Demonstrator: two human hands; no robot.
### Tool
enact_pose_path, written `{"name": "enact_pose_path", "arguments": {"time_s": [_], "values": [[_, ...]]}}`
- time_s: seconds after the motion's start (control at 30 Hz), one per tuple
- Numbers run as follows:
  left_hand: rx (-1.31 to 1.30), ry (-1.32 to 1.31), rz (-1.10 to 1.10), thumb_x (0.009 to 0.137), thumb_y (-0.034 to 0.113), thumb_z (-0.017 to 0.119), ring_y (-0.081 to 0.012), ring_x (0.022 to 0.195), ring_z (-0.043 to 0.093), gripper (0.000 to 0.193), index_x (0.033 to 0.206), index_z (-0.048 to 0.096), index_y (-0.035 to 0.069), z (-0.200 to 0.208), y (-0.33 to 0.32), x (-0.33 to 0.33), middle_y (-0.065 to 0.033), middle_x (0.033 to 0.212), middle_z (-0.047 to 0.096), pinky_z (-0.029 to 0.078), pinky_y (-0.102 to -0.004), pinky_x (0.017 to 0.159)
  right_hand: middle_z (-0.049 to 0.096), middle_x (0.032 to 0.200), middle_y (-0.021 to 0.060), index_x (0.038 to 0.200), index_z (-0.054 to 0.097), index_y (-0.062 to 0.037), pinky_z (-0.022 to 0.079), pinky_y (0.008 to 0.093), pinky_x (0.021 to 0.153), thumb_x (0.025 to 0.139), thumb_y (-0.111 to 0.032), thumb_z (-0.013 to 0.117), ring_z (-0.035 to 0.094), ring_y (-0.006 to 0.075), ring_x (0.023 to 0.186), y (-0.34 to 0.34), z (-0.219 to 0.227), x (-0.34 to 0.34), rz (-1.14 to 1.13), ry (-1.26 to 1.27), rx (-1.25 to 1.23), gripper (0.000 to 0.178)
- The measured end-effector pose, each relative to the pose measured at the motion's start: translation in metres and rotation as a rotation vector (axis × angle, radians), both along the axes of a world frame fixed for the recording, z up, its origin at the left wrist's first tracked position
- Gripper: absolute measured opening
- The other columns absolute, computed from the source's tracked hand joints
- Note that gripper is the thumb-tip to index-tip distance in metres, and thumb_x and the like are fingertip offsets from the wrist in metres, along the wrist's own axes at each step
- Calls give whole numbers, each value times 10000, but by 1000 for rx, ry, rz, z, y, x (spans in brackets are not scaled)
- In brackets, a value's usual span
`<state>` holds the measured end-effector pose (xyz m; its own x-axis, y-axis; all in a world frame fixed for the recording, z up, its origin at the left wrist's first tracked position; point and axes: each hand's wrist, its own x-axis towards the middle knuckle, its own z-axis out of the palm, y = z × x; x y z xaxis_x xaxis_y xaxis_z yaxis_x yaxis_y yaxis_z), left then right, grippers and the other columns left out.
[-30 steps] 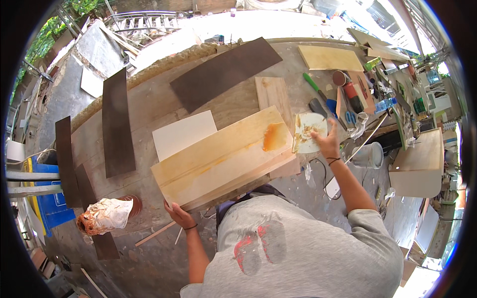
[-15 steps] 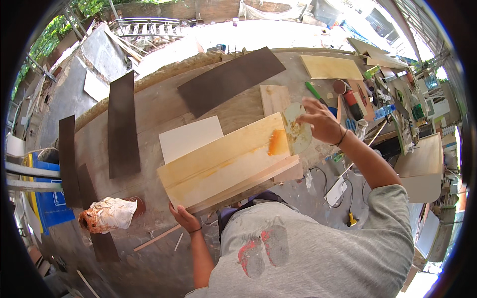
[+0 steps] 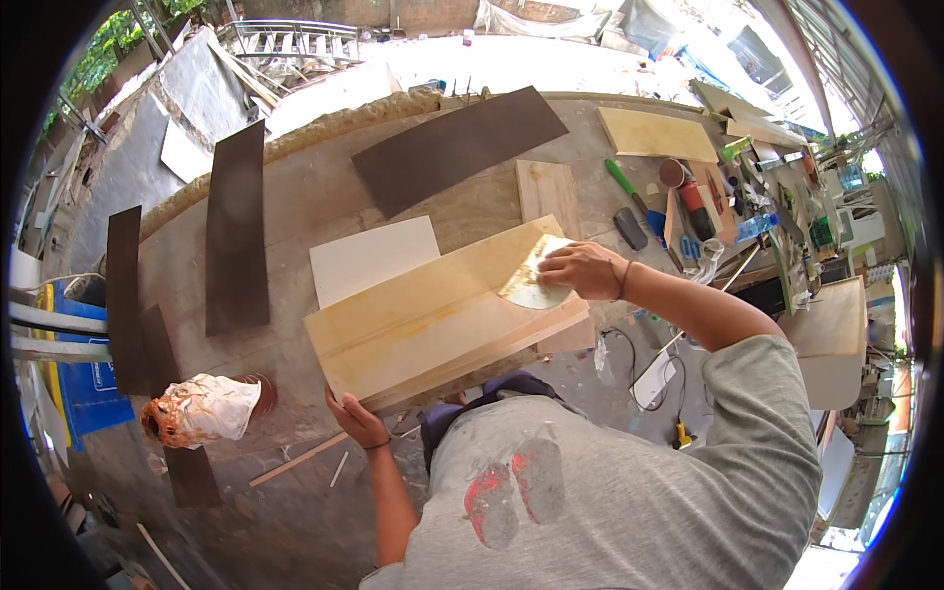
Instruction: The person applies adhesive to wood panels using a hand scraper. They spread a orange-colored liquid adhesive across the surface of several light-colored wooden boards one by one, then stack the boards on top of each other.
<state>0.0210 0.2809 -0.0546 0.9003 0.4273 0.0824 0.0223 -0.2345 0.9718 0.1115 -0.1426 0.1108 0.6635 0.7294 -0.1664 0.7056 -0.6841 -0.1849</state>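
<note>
A long pale wooden board (image 3: pixel 413 315) lies slanted in front of me, with amber streaks along its middle. My left hand (image 3: pixel 358 421) grips its near left corner, thumb by the edge and the other fingers partly hidden beneath. My right hand (image 3: pixel 582 270) holds a thin, pale, round-edged spreader (image 3: pixel 536 292) flat against the right end of the board. Brown and amber smears cover the spreader's far edge. What is under the spreader is hidden.
Dark brown boards (image 3: pixel 236 246) and a white sheet (image 3: pixel 374 264) lie around. A wrapped, stained can (image 3: pixel 206 408) stands at left. At right are a sander (image 3: pixel 693 202), a green-handled tool (image 3: pixel 623 181), blue scissors (image 3: pixel 690 248) and a bottle (image 3: pixel 755 226). A yellow-plugged cord (image 3: pixel 681 433) trails below.
My right hand has moved left and down with the spreader, from beyond the board's right end onto its surface. The spreader now covers where the orange patch was.
</note>
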Motion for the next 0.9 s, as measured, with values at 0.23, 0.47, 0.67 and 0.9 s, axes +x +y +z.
{"name": "enact_pose_path", "arguments": {"time_s": [0.23, 0.47, 0.67, 0.9], "values": [[18, 19, 30, 963, 392, 362, -324, 1116, 503, 587, 1302, 346, -87, 5, -4, -1, -253, 1245, 466, 393, -371, 931, 626, 930, 38, 1028, 601, -151, 496, 382, 740, 639, 11, 538, 601, 258, 946, -45, 20, -65, -171, 304, -221, 426], [5, 1, 44, 955, 397, 368, -331, 1109, 504, 587, 1285, 368, -88, 4, -3, 0, -252, 1224, 482, 391, -375, 930, 622, 1039, 86, 1191, 539, -109, 495, 377, 741, 720, -15, 528, 594, 291, 922, 44, 45, -24, -272, 112, -51, 481], [53, -22, 17, 949, 375, 366, -346, 1110, 497, 571, 1270, 380, -97, 1, -1, 1, -253, 1213, 485, 381, -383, 937, 628, 796, 124, 1106, 515, -67, 490, 423, 617, 689, -52, 565, 625, 320, 727, 79, 2, -64, -182, 171, -144, 421], [102, 6, 46, 945, 379, 363, -369, 1133, 473, 571, 1258, 397, -97, -5, 2, -1, -262, 1221, 484, 348, -406, 971, 619, 756, 155, 1148, 514, -63, 468, 440, 629, 693, -25, 528, 618, 338, 720, 113, 19, -10, -163, 143, 39, 457]]}}
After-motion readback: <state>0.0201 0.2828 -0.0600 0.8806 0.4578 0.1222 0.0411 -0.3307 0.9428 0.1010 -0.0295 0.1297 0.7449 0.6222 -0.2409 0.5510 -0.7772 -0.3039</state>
